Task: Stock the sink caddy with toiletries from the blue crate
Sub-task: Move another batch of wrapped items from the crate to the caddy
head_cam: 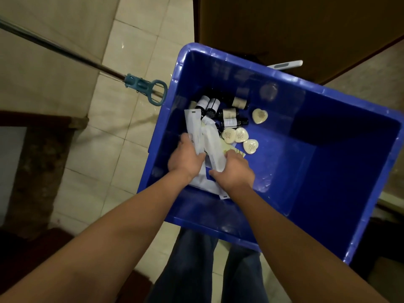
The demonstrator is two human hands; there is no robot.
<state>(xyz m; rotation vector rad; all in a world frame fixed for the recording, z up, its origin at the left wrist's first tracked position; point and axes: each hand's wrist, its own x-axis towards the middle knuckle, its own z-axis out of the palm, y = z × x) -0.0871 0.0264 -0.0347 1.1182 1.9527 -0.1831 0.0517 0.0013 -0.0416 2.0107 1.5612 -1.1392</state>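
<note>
While person bends over blue crate [328, 171] on tiled floor [122, 136], both hands reach inside. Left hand [185, 159] clenches white sachets [194, 130]; right hand [235, 171] grasps pale packet [215, 149] just beside. Dark bottles [227, 112] lie beyond fingertips, heart-shaped soaps [240, 134] near right hand. Mop handle [65, 54] leans left of crate.

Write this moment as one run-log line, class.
stage: gathering | left hand: gripping white packets | right hand: gripping same packets | location: blue crate | caddy: not visible
</note>
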